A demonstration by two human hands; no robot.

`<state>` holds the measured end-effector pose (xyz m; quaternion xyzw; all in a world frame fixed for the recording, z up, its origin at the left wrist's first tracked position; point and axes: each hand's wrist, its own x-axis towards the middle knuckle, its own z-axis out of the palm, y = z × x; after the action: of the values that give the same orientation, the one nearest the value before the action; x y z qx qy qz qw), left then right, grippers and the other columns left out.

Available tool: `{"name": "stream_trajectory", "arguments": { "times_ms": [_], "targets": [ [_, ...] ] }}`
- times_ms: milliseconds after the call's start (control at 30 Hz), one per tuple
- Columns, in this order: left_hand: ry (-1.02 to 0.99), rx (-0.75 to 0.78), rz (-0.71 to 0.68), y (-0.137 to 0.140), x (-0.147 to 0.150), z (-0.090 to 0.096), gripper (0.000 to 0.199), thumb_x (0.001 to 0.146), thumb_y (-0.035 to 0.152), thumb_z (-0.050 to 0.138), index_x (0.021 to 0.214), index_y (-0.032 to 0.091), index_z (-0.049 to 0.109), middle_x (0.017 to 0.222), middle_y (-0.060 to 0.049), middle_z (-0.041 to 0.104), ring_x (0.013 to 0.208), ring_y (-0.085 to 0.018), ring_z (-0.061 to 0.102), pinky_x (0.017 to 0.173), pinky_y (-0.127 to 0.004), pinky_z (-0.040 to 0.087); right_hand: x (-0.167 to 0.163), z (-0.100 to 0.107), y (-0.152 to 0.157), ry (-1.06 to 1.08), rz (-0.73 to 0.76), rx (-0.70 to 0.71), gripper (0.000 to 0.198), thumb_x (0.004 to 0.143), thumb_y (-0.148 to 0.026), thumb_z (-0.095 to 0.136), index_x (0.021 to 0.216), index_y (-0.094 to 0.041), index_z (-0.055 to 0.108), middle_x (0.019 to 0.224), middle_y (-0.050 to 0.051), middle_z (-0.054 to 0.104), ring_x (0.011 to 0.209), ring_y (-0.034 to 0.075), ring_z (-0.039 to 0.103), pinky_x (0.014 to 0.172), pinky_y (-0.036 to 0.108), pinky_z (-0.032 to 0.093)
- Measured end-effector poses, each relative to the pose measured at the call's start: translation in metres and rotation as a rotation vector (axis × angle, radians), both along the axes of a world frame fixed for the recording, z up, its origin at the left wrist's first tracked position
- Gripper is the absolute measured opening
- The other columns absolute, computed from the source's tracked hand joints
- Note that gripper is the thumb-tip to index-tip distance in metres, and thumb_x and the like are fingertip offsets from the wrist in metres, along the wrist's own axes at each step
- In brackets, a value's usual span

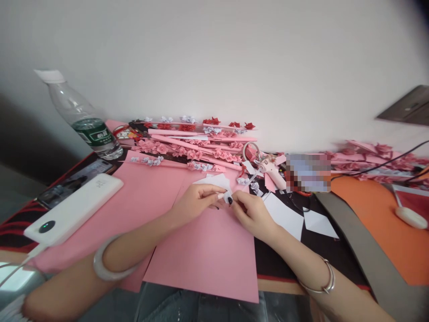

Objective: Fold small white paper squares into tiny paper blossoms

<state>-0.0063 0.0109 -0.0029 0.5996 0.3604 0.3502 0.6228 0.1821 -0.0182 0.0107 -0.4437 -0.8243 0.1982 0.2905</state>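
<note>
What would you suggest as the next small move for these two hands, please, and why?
Probably a gentle pinch by the right hand while the left hand steadies the small white piece, since both hands meet on it, above the pink sheet.

green-labelled bottle (83,115) | white power bank (78,205) | phone (75,182) beside it | wall switch (407,107), probably
</note>
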Motion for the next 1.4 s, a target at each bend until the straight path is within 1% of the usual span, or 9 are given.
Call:
{"name": "stream_trajectory", "arguments": {
  "times_ms": [67,167,300,433,700,967,1133,1267,1400],
  "targets": [
    [0.013,0.022,-0.005,-0.001,0.0,-0.001,0.032,0.081,0.032,0.056,0.106,0.014,0.063,0.093,-0.009,0.07,0.08,-0.019,0.067,0.075,-0.035,0.055,0.0,-0.001,0.0,-0.011,-0.015,0.015,0.017,0.083,-0.012,0.039,0.068,-0.019,0.041,0.057,-0.005,0.039,0.05,0.009,0.037,0.051,0.021,0.031],
    [0.054,0.086,0.007,-0.002,0.001,-0.001,0.032,0.08,0.031,0.056,0.106,0.015,0.064,0.098,-0.009,0.069,0.084,-0.02,0.066,0.078,-0.035,0.055,0.0,-0.002,0.0,-0.037,-0.013,0.034,0.015,0.083,-0.012,0.04,0.07,-0.018,0.044,0.058,-0.004,0.041,0.051,0.009,0.038,0.052,0.021,0.031],
    [0.132,0.17,0.033,-0.004,0.002,0.005,0.03,0.079,0.025,0.057,0.105,0.013,0.066,0.103,-0.009,0.068,0.092,-0.022,0.064,0.084,-0.035,0.052,-0.001,-0.003,-0.002,-0.051,0.024,0.054,0.013,0.083,-0.013,0.041,0.073,-0.017,0.047,0.059,-0.003,0.043,0.051,0.009,0.039,0.053,0.021,0.031],
    [0.146,0.218,0.03,-0.006,0.004,0.01,0.029,0.077,0.021,0.059,0.103,0.011,0.066,0.106,-0.009,0.067,0.098,-0.023,0.062,0.089,-0.034,0.049,-0.001,-0.004,-0.002,-0.051,0.036,0.071,0.012,0.083,-0.012,0.042,0.073,-0.017,0.047,0.059,-0.004,0.042,0.051,0.009,0.039,0.053,0.021,0.03],
    [0.209,0.313,0.049,-0.007,0.004,0.011,0.03,0.076,0.016,0.055,0.104,0.01,0.066,0.104,-0.009,0.068,0.095,-0.022,0.064,0.086,-0.032,0.051,-0.001,-0.005,-0.002,-0.071,0.049,0.08,0.015,0.083,-0.013,0.042,0.07,-0.018,0.04,0.059,-0.004,0.038,0.052,0.009,0.036,0.053,0.021,0.029],
    [0.167,0.277,0.08,-0.008,0.006,0.006,0.032,0.074,0.008,0.049,0.102,0.012,0.065,0.102,-0.008,0.068,0.094,-0.019,0.063,0.083,-0.029,0.051,-0.004,-0.004,-0.004,-0.082,0.074,0.089,0.015,0.085,-0.014,0.04,0.07,-0.019,0.038,0.06,-0.004,0.036,0.052,0.009,0.035,0.053,0.021,0.028],
    [0.223,0.279,0.11,-0.01,0.007,0.007,0.029,0.075,0.01,0.051,0.097,0.012,0.068,0.098,-0.008,0.069,0.092,-0.02,0.063,0.082,-0.03,0.051,-0.005,-0.004,-0.005,-0.096,0.095,0.095,0.017,0.086,-0.014,0.038,0.069,-0.019,0.039,0.06,-0.003,0.038,0.053,0.01,0.036,0.054,0.021,0.029],
    [0.172,0.283,0.121,-0.01,0.007,0.006,0.027,0.078,0.014,0.052,0.1,0.013,0.067,0.101,-0.009,0.067,0.091,-0.02,0.063,0.082,-0.031,0.051,-0.003,-0.003,-0.006,-0.081,0.025,0.097,0.014,0.085,-0.014,0.039,0.073,-0.018,0.043,0.061,-0.002,0.043,0.054,0.011,0.041,0.054,0.022,0.031],
    [0.047,0.188,0.051,-0.01,0.006,0.008,0.031,0.081,0.023,0.053,0.109,0.013,0.061,0.102,-0.009,0.066,0.087,-0.02,0.064,0.077,-0.031,0.052,-0.002,-0.001,-0.007,-0.007,-0.087,0.109,0.013,0.085,-0.013,0.038,0.079,-0.017,0.049,0.065,0.0,0.051,0.058,0.012,0.047,0.056,0.022,0.034]
  ]
}}
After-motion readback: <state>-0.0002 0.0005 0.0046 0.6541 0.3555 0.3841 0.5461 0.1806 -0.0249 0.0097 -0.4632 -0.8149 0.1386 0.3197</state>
